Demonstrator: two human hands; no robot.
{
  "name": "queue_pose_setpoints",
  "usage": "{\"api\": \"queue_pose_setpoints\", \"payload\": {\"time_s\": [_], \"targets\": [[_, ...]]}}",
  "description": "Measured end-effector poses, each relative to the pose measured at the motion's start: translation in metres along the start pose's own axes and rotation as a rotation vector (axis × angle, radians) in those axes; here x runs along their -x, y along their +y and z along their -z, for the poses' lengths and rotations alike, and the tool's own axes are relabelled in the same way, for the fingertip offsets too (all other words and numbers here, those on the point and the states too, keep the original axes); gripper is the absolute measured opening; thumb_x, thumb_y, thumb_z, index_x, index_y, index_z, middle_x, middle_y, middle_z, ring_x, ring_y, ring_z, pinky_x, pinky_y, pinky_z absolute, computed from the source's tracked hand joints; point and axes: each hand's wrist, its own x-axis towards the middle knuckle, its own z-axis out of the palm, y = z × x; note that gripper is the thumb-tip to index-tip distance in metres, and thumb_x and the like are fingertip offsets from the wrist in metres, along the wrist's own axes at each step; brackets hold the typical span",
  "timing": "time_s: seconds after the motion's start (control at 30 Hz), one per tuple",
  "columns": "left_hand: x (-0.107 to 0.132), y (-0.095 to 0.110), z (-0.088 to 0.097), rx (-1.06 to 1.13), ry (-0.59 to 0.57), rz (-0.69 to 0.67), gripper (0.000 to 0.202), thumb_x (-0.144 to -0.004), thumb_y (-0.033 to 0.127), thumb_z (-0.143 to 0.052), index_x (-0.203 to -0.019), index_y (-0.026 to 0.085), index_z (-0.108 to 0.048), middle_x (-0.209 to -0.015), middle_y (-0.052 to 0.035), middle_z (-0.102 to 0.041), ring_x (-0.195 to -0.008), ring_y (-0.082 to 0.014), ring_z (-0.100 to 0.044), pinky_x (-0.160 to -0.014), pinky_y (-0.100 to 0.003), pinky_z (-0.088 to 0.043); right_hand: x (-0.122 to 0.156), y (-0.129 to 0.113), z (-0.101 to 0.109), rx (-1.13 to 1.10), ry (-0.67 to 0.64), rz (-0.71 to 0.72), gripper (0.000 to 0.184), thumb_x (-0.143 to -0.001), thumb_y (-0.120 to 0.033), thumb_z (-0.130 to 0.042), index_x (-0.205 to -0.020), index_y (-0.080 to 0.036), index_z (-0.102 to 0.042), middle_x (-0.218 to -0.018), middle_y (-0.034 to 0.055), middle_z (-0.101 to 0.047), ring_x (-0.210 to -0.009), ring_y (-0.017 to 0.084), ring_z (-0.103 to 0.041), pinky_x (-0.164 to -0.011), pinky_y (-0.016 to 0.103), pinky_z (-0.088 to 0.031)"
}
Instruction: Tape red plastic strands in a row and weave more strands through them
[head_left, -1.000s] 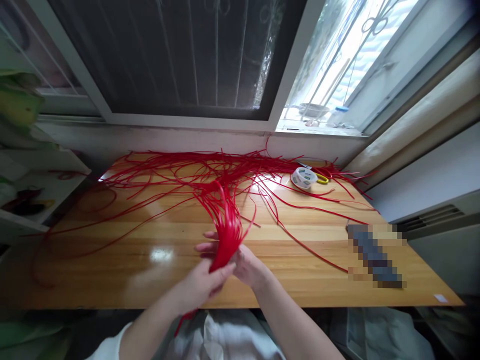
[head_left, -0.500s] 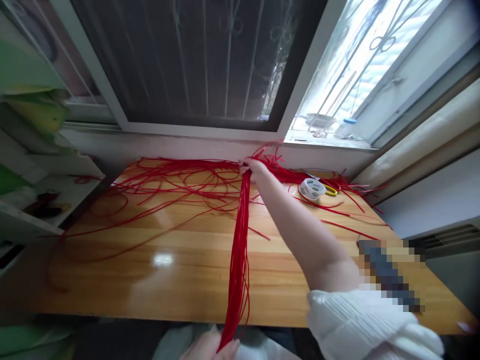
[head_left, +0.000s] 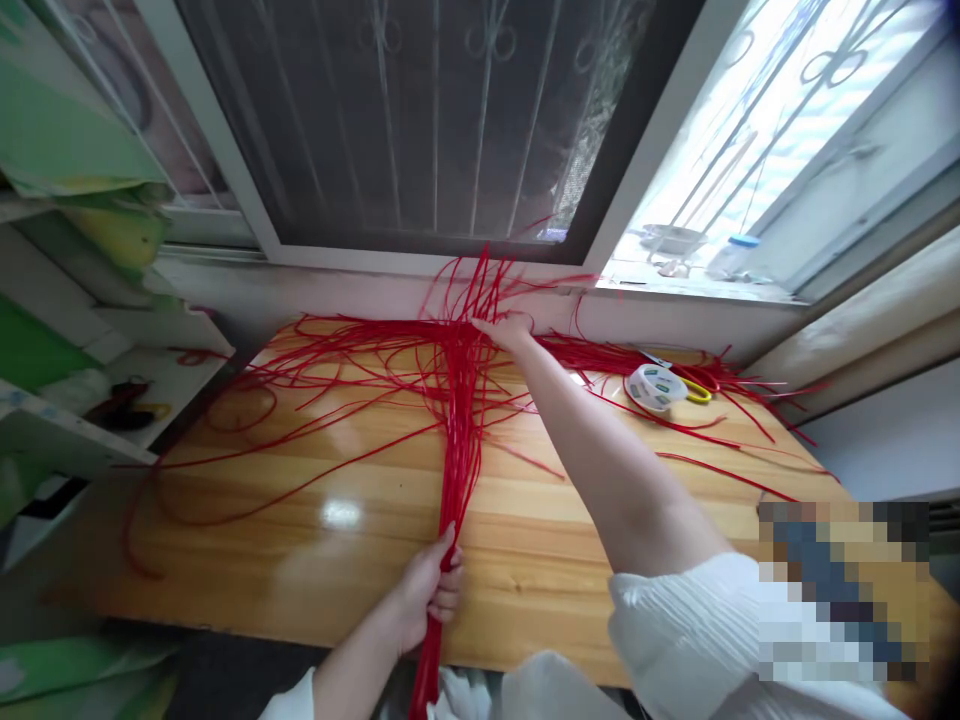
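Note:
A thick bundle of long red cords [head_left: 459, 420] runs from the near edge of the wooden table [head_left: 300, 520] to the window sill at the back. My left hand [head_left: 431, 590] is closed round the bundle near the table's front edge. My right hand [head_left: 508, 328] reaches far forward with its arm stretched out and grips the same cords near the wall, where their loose ends fan upward. More red cords spread loosely left and right over the back half of the table.
A white tape roll [head_left: 649, 388] lies at the back right, with a yellow-handled tool [head_left: 697, 392] beside it. A blurred-out object [head_left: 840, 590] sits at the right front. Shelves [head_left: 90, 400] with small items stand at the left. A window runs behind the table.
My right hand slid from near my left hand along the cords to the far wall. The bundle is now pulled straight. My left hand has come up to the table's front edge.

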Motion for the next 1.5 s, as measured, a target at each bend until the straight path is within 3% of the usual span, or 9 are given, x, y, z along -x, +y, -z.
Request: {"api": "queue_pose_setpoints", "payload": {"time_s": [0.17,0.33,0.43,0.6,0.83,1.0,1.13,1.33,1.5], "targets": [[-0.006,0.000,-0.004,0.074,-0.040,-0.009,0.051,-0.072,0.065,-0.052,-0.066,0.020,-0.029,-0.041,0.0132,-0.016,-0.036,-0.0014,-0.002,-0.038,-0.017,0.001,0.105,0.073,0.016,-0.063,0.263,-0.033,0.034,-0.065,-0.039,-0.069,-0.086,-0.018,-0.051,-0.084,0.0025,-0.057,-0.080,0.015,-0.053,-0.073,0.027,-0.042],[-0.011,-0.004,-0.005,0.097,-0.079,-0.021,0.052,-0.070,0.064,-0.056,-0.066,0.020,-0.029,-0.041,0.0131,-0.017,-0.036,-0.0009,-0.003,-0.037,-0.016,-0.001,0.233,0.133,0.015,-0.249,0.021,-0.243,0.035,-0.075,-0.054,-0.055,-0.069,-0.020,-0.048,-0.062,-0.0018,-0.052,-0.053,0.012,-0.046,-0.051,0.024,-0.036],[-0.011,-0.007,-0.005,0.060,-0.057,-0.045,0.052,-0.070,0.065,-0.055,-0.066,0.020,-0.029,-0.041,0.0129,-0.017,-0.035,-0.0009,-0.004,-0.037,-0.016,-0.001,0.268,0.151,0.010,-0.044,0.012,-0.111,0.033,-0.083,-0.049,-0.048,-0.067,-0.020,-0.050,-0.061,-0.0017,-0.048,-0.056,0.012,-0.043,-0.055,0.025,-0.034],[-0.011,-0.009,-0.010,0.009,-0.026,-0.095,0.053,-0.070,0.069,-0.050,-0.064,0.020,-0.029,-0.041,0.0127,-0.018,-0.035,-0.0010,-0.005,-0.038,-0.017,-0.001,0.266,0.149,0.006,0.233,0.049,0.009,0.035,-0.087,-0.044,-0.041,-0.062,-0.020,-0.048,-0.057,-0.0023,-0.045,-0.054,0.012,-0.038,-0.055,0.026,-0.029],[-0.009,-0.007,-0.012,-0.005,0.012,-0.106,0.053,-0.071,0.068,-0.050,-0.064,0.020,-0.029,-0.039,0.0131,-0.018,-0.035,-0.0008,-0.005,-0.038,-0.017,-0.001,0.263,0.151,0.008,0.131,0.042,-0.027,0.037,-0.086,-0.048,-0.041,-0.063,-0.021,-0.050,-0.056,-0.0014,-0.048,-0.054,0.013,-0.043,-0.055,0.024,-0.033],[-0.005,-0.009,-0.016,0.026,0.060,-0.123,0.047,-0.071,0.065,-0.051,-0.072,0.019,-0.040,-0.041,0.0136,-0.019,-0.035,-0.0016,-0.007,-0.038,-0.016,-0.004,0.263,0.152,0.009,0.108,0.038,-0.060,0.039,-0.086,-0.050,-0.038,-0.065,-0.021,-0.052,-0.057,-0.0005,-0.051,-0.056,0.013,-0.047,-0.056,0.025,-0.036],[-0.004,-0.015,-0.017,0.017,0.037,-0.200,0.044,-0.074,0.054,-0.053,-0.059,0.019,-0.032,-0.044,0.0116,-0.021,-0.036,-0.0008,-0.011,-0.037,-0.017,-0.008,0.263,0.148,0.010,0.069,0.053,-0.065,0.040,-0.083,-0.054,-0.042,-0.063,-0.021,-0.052,-0.055,-0.0012,-0.051,-0.054,0.013,-0.047,-0.055,0.024,-0.036],[-0.007,-0.025,-0.018,-0.018,0.107,-0.322,0.037,-0.069,0.045,-0.065,-0.071,0.018,-0.039,-0.049,0.0106,-0.036,-0.036,-0.0001,-0.021,-0.039,-0.015,-0.013,0.264,0.142,0.009,0.035,0.052,-0.102,0.040,-0.080,-0.056,-0.045,-0.062,-0.021,-0.053,-0.055,-0.0009,-0.051,-0.054,0.013,-0.047,-0.054,0.025,-0.037],[-0.005,-0.022,-0.020,-0.059,0.133,-0.321,0.034,-0.071,0.042,-0.065,-0.079,0.015,-0.046,-0.058,0.0057,-0.050,-0.041,-0.0016,-0.035,-0.042,-0.016,-0.024,0.264,0.143,0.012,0.008,0.014,-0.129,0.040,-0.079,-0.056,-0.047,-0.062,-0.021,-0.056,-0.057,0.0003,-0.054,-0.057,0.014,-0.050,-0.057,0.026,-0.040]]}}
